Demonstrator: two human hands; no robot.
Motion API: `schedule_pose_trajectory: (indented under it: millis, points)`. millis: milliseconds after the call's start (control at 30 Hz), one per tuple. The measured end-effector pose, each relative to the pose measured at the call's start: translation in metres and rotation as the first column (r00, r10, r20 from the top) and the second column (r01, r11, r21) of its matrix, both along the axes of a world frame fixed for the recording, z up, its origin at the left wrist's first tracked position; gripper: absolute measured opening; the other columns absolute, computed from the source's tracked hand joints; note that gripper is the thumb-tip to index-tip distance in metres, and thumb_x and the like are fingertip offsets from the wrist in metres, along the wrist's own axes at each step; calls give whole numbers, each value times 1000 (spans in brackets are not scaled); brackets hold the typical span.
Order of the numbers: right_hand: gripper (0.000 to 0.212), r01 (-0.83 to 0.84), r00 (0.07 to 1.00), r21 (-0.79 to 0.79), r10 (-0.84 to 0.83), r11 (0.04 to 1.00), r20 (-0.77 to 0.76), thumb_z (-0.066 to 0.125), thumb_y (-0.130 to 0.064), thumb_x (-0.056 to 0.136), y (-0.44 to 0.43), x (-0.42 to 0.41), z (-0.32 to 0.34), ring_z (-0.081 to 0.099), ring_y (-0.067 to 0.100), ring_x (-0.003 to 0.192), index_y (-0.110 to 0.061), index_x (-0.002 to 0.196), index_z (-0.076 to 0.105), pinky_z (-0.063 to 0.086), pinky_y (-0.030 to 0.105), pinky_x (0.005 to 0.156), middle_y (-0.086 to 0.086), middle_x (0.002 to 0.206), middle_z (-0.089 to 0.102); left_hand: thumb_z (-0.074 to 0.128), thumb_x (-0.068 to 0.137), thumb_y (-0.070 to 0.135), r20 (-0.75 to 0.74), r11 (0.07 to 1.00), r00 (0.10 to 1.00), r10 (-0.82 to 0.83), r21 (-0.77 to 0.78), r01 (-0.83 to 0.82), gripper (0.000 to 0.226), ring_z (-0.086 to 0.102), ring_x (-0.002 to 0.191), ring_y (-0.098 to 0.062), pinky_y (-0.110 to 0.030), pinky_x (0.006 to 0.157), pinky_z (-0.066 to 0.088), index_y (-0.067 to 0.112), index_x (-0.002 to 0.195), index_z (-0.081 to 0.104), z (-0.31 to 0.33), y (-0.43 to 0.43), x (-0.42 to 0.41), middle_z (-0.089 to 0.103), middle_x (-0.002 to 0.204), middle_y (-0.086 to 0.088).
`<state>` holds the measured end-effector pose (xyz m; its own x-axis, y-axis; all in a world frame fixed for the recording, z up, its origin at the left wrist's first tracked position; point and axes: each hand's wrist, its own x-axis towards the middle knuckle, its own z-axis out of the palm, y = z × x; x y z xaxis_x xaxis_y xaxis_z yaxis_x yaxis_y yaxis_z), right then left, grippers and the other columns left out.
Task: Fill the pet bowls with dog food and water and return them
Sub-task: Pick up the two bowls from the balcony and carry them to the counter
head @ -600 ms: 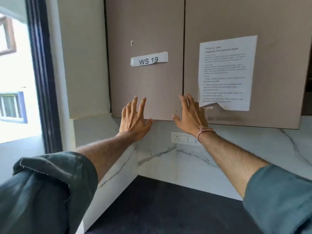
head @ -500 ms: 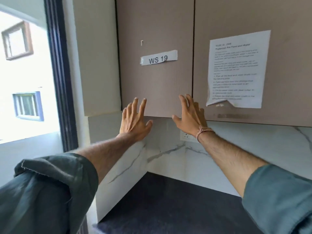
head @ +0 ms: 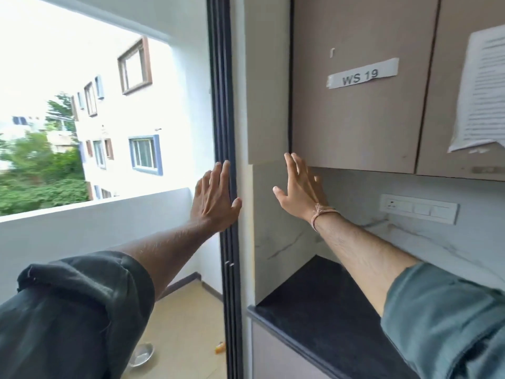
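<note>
— Bowl (head: 141,354) first: where did we see it?

— We saw a metal one on the tan balcony floor (head: 191,318), low and to the left of the dark door frame (head: 226,187), partly hidden behind our left sleeve (head: 76,310). A small orange thing (head: 219,347) lay on the floor between the bowl and the frame; we could not tell what it was.

— And our hands?

— Both were raised, spread flat and empty. Our left hand (head: 214,196) overlapped the frame, fingers pointing up, thumb toward the frame's right side; whether it touched, we could not tell. Our right hand (head: 302,190) was to the right of the frame, fingers apart, just below the lower left corner of the wall cupboard (head: 355,127). A thread band (head: 323,214) sat on that wrist.

— What else lay right of the frame?

— A strip reading "WS 19" (head: 363,73) was stuck on the cupboard door, and further right a printed sheet (head: 481,91). Below were a switch plate (head: 419,208) on the marbled wall and a black counter (head: 322,305).
</note>
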<state>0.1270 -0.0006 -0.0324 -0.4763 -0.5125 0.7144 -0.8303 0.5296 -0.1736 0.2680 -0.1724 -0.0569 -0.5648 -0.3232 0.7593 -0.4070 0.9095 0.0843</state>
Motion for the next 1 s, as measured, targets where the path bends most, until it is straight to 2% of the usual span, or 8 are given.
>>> schedule_pose_trajectory:
  millis: [133, 300, 500, 733, 1000]
  points:
    - [85, -67, 998, 28, 67, 997, 1, 60, -41, 93, -51, 52, -17, 38, 33, 140, -17, 161, 14, 39, 52, 107, 5, 166, 19, 63, 91, 44, 18, 997, 997, 75, 19, -75, 96, 21, 151, -38, -51, 123, 21, 12, 162, 6, -15, -39, 66, 14, 167, -17]
    - [83, -169, 985, 72, 167, 983, 31, 58, -40, 96, -111, 109, -38, 35, 32, 144, -19, 161, 11, 35, 52, 111, 3, 167, 15, 63, 92, 44, 33, 985, 986, 165, 55, -166, 97, 18, 151, -38, -51, 122, 21, 14, 162, 5, -31, -84, 135, 11, 168, -16]
    - [84, -288, 957, 138, 278, 948, 85, 61, -38, 96, -185, 146, -67, 35, 33, 143, -18, 161, 12, 35, 55, 111, 4, 166, 16, 64, 90, 44, 68, 952, 957, 280, 105, -286, 96, 26, 146, -38, -51, 117, 26, 16, 162, 7, -63, -143, 192, 15, 166, -15]
    - [82, -368, 928, 205, 346, 907, 137, 56, -40, 97, -290, 147, -110, 40, 34, 136, -17, 160, 11, 39, 52, 105, 5, 164, 17, 63, 89, 44, 155, 895, 909, 388, 174, -412, 93, 27, 143, -38, -52, 113, 28, 21, 160, 8, -108, -231, 222, 17, 164, -14]
    - [78, -445, 893, 286, 398, 848, 209, 60, -38, 94, -432, 108, -162, 44, 36, 131, -16, 157, 18, 41, 50, 100, 8, 160, 23, 62, 88, 44, 257, 811, 849, 461, 267, -521, 91, 26, 143, -38, -51, 115, 27, 23, 159, 9, -160, -355, 197, 16, 165, -14]
